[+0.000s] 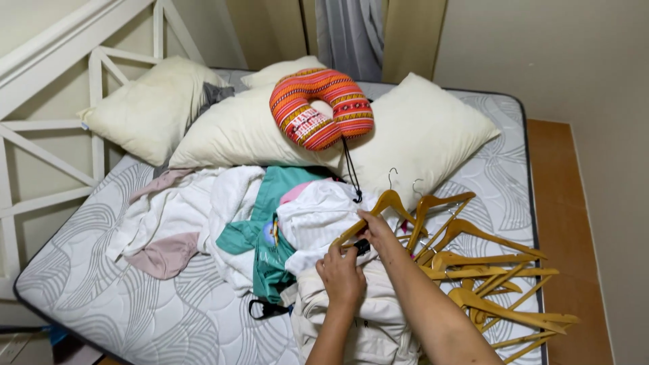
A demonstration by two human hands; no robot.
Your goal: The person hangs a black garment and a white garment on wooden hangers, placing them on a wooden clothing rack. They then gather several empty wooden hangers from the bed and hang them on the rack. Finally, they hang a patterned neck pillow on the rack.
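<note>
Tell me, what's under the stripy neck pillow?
The striped neck pillow sits on top of big white pillows, with the grey patterned mattress below. Its black cord hangs down in front. Whatever lies directly beneath it is covered.

orange, red and pink striped u-shaped neck pillow [321, 108]; cream plump fabric pillows [243, 132]; teal cotton garment [274, 230]; white crumpled cloth [318, 216]; honey-yellow wooden hangers [473, 270]; grey-and-white swirl-patterned quilted mattress [135, 311].

A bare patterned mattress [135, 297] fills the beige-walled room beside a white lattice frame [94, 81].
</note>
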